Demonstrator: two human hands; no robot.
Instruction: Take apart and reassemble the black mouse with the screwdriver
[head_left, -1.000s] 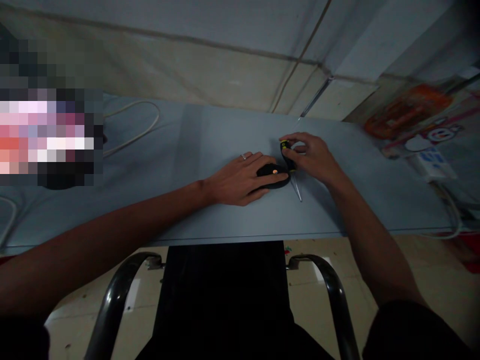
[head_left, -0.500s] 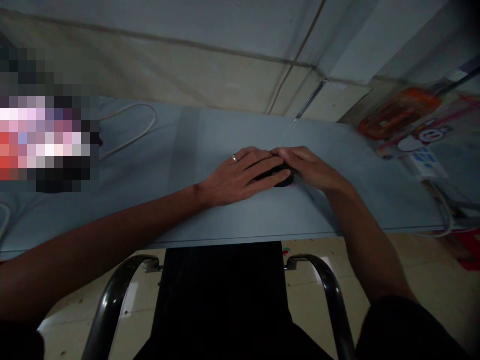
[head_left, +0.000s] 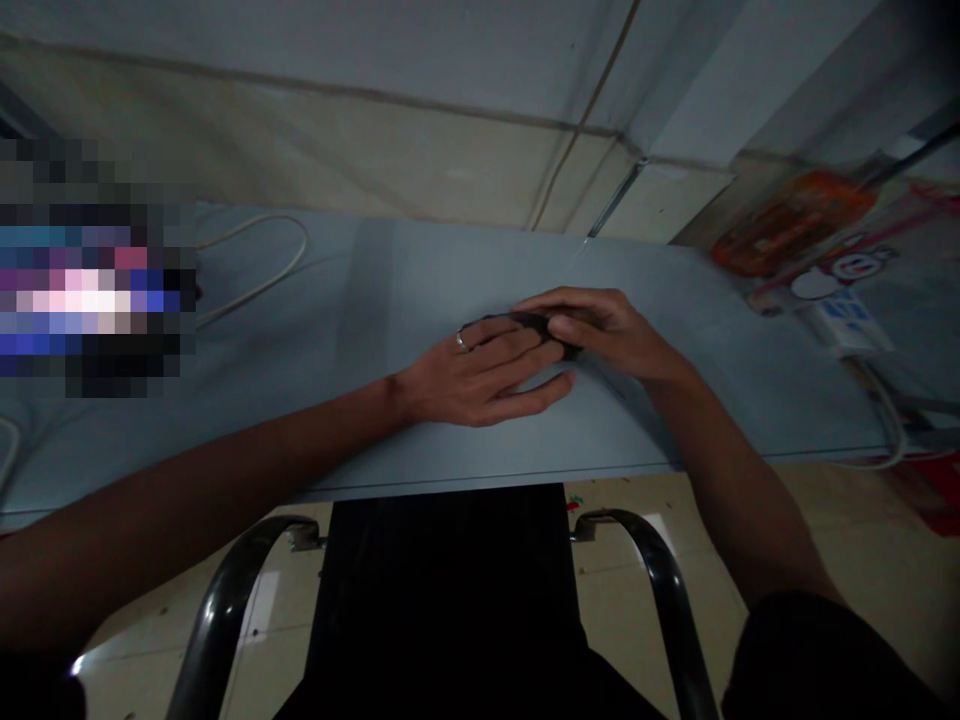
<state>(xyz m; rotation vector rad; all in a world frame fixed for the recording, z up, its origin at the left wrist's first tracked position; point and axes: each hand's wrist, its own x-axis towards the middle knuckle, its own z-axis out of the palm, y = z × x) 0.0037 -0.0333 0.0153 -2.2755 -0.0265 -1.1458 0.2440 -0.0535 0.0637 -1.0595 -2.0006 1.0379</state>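
Note:
A small black thing [head_left: 535,323] lies low over the grey-blue tabletop [head_left: 420,450], mostly covered by my two hands; its kind cannot be made out. My left hand [head_left: 499,370], with a ring on one finger, rests across it from the left. The upper fingers bend over the black thing, while the lowest finger stretches out apart from it. From the right, my right hand [head_left: 592,320] pinches the other end, thumb on the near side and fingers along the far side.
A pixelated bright screen-like area [head_left: 90,300] stands at the left, beside a looped white cable [head_left: 289,265]. At the right are an orange item [head_left: 795,222], a cartoon-printed pouch [head_left: 855,268] and a white box [head_left: 855,325]. Metal chair armrests [head_left: 660,570] flank my lap.
My right hand has turned, bringing its thumb to the near side and its fingers along the far edge. My left hand's fingers have shifted slightly nearer me, with the lowest one spread away.

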